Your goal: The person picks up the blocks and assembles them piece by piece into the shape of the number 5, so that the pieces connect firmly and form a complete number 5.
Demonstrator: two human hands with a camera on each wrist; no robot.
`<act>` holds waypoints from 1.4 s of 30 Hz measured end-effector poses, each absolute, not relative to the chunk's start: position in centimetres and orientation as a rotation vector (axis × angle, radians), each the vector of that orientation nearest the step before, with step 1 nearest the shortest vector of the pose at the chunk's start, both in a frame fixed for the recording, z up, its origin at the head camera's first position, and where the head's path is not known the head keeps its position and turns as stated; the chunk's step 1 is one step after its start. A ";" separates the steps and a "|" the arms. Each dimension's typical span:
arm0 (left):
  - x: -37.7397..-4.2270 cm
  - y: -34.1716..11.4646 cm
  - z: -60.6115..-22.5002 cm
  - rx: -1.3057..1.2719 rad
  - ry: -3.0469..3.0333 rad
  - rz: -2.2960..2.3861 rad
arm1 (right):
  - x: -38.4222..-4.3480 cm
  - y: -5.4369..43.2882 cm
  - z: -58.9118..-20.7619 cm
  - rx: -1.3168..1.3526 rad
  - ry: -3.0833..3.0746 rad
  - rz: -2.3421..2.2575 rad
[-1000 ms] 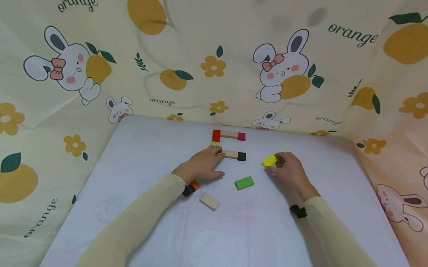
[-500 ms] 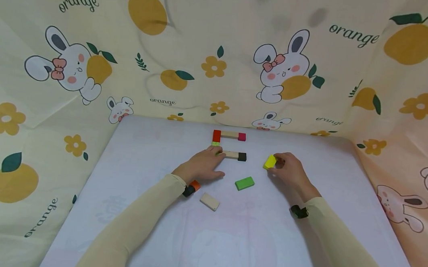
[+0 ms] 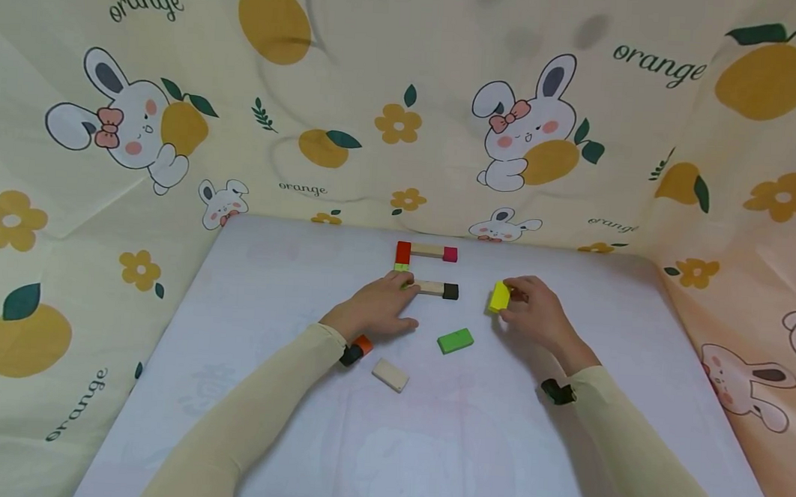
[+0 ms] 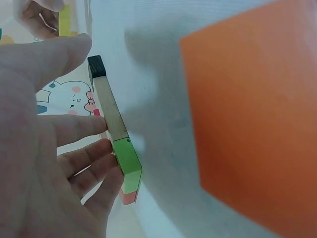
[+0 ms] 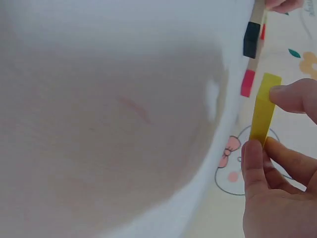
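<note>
My right hand (image 3: pixel 536 312) pinches a yellow block (image 3: pixel 500 297) between thumb and fingers, its long side upright in the right wrist view. My left hand (image 3: pixel 378 305) reaches over the left side of a row of blocks with fingers mostly straight. In the left wrist view its fingertips are right at a green block (image 4: pixel 130 166) and a pale wooden block (image 4: pixel 110 106) that ends in a black block (image 4: pixel 96 65). Behind, a red block (image 3: pixel 403 252), a pale wooden block (image 3: pixel 428 250) and a pink block (image 3: pixel 450 254) form a second row, with a lime piece (image 3: pixel 401 267) below the red one.
A loose green block (image 3: pixel 455 341) and a loose pale wooden block (image 3: pixel 390 375) lie nearer the front of the white table (image 3: pixel 428 445). An orange block (image 3: pixel 364 344) shows beside the left wrist and looms large in the left wrist view. A patterned cloth (image 3: pixel 352 88) rises behind.
The right hand has turned the yellow block from slanted to more upright and shifted slightly away from the body with it. The left hand has stayed in place.
</note>
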State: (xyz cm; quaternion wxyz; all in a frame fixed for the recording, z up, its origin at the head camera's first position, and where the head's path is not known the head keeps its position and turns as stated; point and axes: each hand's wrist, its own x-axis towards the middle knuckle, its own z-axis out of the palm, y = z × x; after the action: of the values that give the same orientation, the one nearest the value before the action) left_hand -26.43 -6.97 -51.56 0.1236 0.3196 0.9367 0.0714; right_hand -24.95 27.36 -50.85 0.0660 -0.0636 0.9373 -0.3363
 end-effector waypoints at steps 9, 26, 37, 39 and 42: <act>-26.3 -7.1 -51.2 0.952 2.721 0.220 | -24.9 26.9 -49.7 -0.307 2.818 -1.086; -26.2 -7.0 -51.1 0.945 2.723 0.220 | -24.7 24.1 -49.6 -0.341 2.760 -1.020; -26.3 -7.1 -51.3 0.945 2.732 0.199 | -24.7 22.7 -50.2 -0.424 2.732 -1.019; -26.3 -7.1 -51.3 0.941 2.733 0.194 | -24.8 22.5 -50.3 -0.427 2.724 -1.016; -26.3 -7.0 -51.2 0.940 2.729 0.192 | -25.0 22.2 -50.7 -0.430 2.711 -1.010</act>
State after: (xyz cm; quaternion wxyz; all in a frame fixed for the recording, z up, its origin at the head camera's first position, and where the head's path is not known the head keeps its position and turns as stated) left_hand -26.31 -7.01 -51.23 0.1241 0.3225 0.9361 0.0660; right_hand -25.00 22.19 -50.67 0.1083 -0.1461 0.9214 -0.3434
